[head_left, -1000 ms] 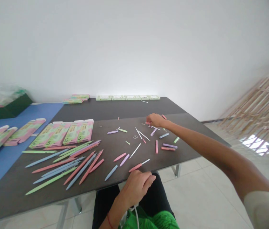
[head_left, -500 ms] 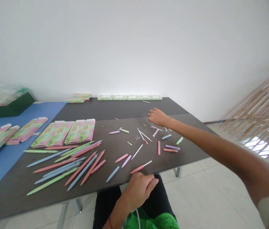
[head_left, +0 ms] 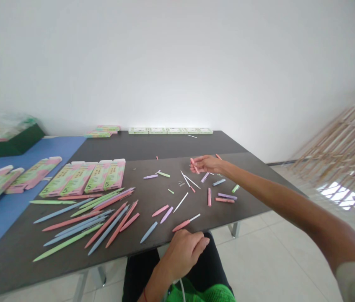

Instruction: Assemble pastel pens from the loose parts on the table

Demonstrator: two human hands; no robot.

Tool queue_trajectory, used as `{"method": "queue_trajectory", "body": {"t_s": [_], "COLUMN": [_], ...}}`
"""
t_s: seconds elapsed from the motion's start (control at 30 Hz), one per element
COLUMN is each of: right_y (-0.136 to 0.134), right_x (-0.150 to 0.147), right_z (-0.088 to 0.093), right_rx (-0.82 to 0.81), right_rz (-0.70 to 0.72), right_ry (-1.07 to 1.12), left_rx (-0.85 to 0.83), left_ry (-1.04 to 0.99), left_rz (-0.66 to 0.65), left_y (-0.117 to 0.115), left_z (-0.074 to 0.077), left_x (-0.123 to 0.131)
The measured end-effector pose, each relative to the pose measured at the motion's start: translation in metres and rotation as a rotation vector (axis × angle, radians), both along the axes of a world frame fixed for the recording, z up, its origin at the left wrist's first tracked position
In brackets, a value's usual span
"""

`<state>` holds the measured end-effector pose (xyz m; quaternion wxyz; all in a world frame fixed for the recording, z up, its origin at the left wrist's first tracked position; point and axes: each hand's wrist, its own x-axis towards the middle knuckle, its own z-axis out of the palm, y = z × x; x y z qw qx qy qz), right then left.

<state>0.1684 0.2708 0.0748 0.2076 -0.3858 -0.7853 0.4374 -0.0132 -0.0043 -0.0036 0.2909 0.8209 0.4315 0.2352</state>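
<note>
My right hand [head_left: 207,163] is raised over the far middle of the dark table, its fingers closed on a short pink pen barrel [head_left: 195,166]. Below it lie loose white refills [head_left: 180,202] and lilac, blue, pink and green pen parts, among them a pink barrel [head_left: 209,197]. My left hand [head_left: 186,251] rests at the near table edge, fingers curled under; whatever it may hold is hidden. Just beyond its knuckles is a pink pen half [head_left: 181,226] with a white refill sticking out. A blue pen half [head_left: 148,232] lies to its left.
Assembled pens [head_left: 111,228] lie in a loose pile at the left, before a row of pink-and-green boxes [head_left: 115,174]. More boxes [head_left: 171,131] line the far edge. A dark green bin [head_left: 10,142] stands on a blue surface [head_left: 67,144]. Wooden rods [head_left: 350,134] stand at the right.
My right hand has turned over and shifted slightly nearer, and a pink pen barrel now shows in its fingers. The left hand has stayed at the table edge.
</note>
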Motion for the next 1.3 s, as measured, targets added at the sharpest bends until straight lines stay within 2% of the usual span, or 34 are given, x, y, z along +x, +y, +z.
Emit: {"method": "queue_trajectory", "body": {"t_s": [0.23,0.43,0.57,0.8,0.93,1.0,1.07,1.1,1.17,1.3], "right_y": [-0.050,-0.091,-0.099,-0.105,-0.093,-0.077,-0.055,-0.044,-0.025,-0.001], "right_x": [-0.010,-0.021,-0.022,-0.023,-0.021,-0.017,-0.012,-0.010,-0.007,-0.005], "right_z": [0.015,0.042,0.052,0.058,0.046,0.034,0.020,0.013,0.001,-0.017], "right_rx": [-0.081,0.025,0.052,0.067,0.112,0.240,0.413,0.447,0.469,0.439], "right_rz": [0.129,0.339,0.387,0.402,0.367,0.232,0.046,-0.006,-0.039,-0.002], "right_ry": [0.291,0.239,0.194,0.164,0.101,-0.109,-0.465,-0.556,-0.661,-0.760], "left_rx": [-0.002,-0.004,-0.008,-0.017,-0.013,-0.020,-0.020,-0.020,-0.020,-0.037], "left_ry": [0.005,0.025,0.038,0.017,0.020,0.018,0.018,0.018,0.017,-0.009], "left_rz": [-0.003,-0.006,-0.020,-0.028,-0.016,-0.013,-0.008,-0.007,-0.009,-0.017], "left_y": [0.000,0.001,0.001,0.002,0.002,0.002,0.001,0.001,0.001,0.002], "left_z": [-0.001,0.003,0.003,0.002,0.000,-0.001,-0.001,-0.001,-0.001,0.001], "left_x": [0.000,-0.001,-0.001,-0.001,-0.001,0.000,0.000,0.000,0.000,-0.001]}}
